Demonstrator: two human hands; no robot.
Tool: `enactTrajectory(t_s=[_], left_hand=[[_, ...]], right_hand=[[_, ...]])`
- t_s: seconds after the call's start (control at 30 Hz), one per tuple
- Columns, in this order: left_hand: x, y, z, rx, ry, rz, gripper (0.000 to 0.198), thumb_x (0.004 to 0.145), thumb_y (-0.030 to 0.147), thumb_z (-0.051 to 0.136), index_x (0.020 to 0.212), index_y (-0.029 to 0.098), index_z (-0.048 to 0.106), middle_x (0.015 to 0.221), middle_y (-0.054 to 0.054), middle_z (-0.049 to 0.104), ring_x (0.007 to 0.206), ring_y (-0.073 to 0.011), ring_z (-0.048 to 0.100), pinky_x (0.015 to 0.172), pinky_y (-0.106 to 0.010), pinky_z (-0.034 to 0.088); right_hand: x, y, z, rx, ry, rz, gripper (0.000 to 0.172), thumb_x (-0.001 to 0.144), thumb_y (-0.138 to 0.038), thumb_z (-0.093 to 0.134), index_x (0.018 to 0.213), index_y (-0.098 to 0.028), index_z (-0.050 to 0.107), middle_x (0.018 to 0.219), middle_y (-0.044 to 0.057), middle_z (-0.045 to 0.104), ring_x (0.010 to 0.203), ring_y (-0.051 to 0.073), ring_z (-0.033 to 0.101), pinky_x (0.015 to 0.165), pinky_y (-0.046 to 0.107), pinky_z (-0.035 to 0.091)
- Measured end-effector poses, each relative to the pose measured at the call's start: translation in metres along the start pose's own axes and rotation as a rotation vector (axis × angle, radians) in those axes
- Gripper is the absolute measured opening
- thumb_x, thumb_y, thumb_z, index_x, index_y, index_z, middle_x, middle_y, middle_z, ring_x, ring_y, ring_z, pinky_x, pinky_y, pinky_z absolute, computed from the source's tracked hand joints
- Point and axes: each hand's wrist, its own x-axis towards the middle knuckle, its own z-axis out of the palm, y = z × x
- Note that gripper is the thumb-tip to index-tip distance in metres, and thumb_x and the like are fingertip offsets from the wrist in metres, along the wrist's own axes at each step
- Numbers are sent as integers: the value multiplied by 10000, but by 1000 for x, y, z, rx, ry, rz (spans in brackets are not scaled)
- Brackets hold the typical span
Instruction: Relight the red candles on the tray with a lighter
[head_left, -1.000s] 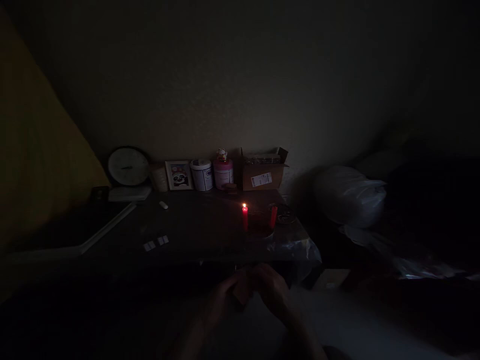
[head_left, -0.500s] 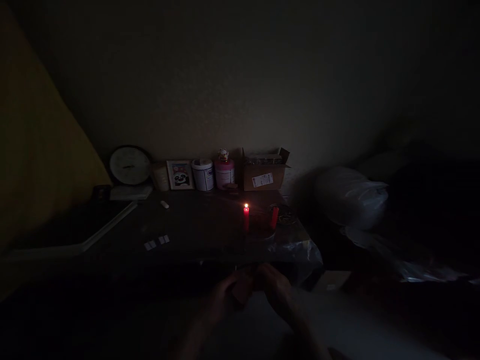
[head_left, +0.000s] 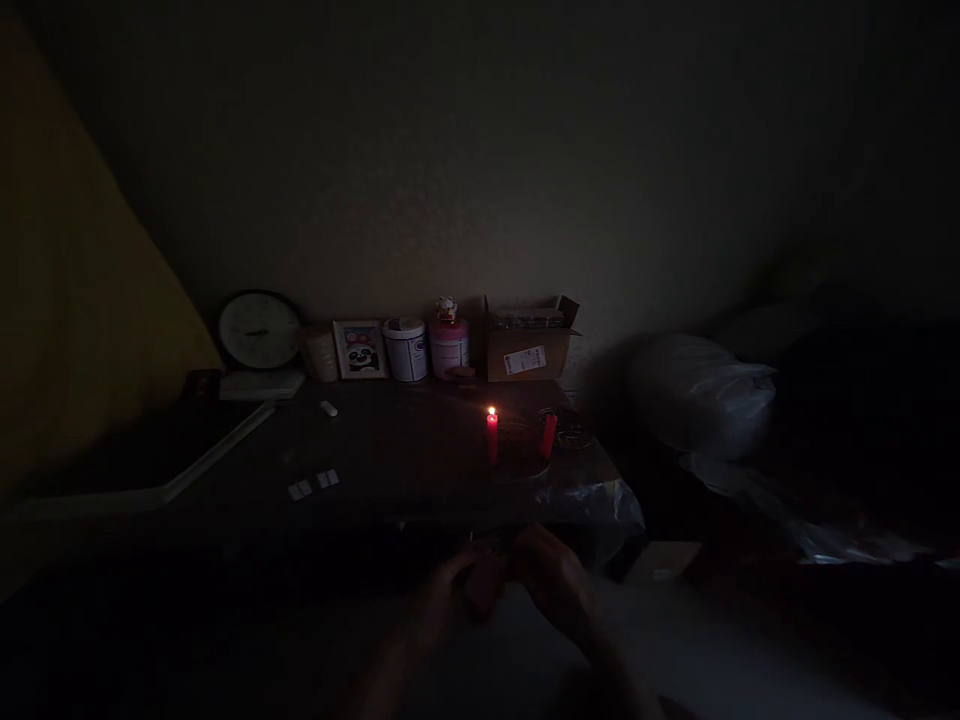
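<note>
A small reddish box [head_left: 484, 585] is held by the left hand [head_left: 442, 590], its long axis slanted forward and slightly rightward. Just right, the right hand [head_left: 556, 575] is curled; whether its fingertips are closed cannot be told. Beyond the grip, a lit red candle [head_left: 492, 438] is stood upright.
</note>
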Motion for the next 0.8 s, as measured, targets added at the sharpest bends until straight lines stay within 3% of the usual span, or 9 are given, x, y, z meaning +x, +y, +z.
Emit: enactTrajectory(t_s=[0.17,0.3,0.4,0.6,0.8], left_hand=[[-2,0,5,-26,-54,-29,186,827,284,637,793,112,698,650,-37,591,593,-126,526,564,-225,383],[-5,1,12,-41,-69,-6,224,858,270,574,732,121,684,530,-2,503,480,-100,446,486,-212,327],[-9,2,14,-32,-47,-4,195,850,244,574,806,98,697,600,-40,579,540,-122,517,504,-211,348],[-12,8,18,-73,-30,7,227,890,206,512,926,89,703,649,-49,620,549,-121,545,538,-209,395],[-5,10,16,-178,-10,105,216,903,153,485,957,102,688,885,-87,672,784,-152,623,717,-226,470]], right_hand=[[0,0,3,127,41,-24,142,824,-108,512,862,-196,617,862,14,578,780,108,565,692,205,446],[1,1,8,329,82,116,76,796,-167,558,822,-178,628,818,17,609,765,129,591,694,232,474],[2,0,11,507,89,225,63,778,-215,600,801,-166,631,769,12,626,728,138,604,667,242,485],[3,-6,2,883,115,440,272,728,-407,709,793,-159,619,752,14,662,717,157,645,641,247,509],[3,-2,-2,871,309,444,301,738,-440,700,789,-164,591,700,14,643,629,136,609,569,224,486]])
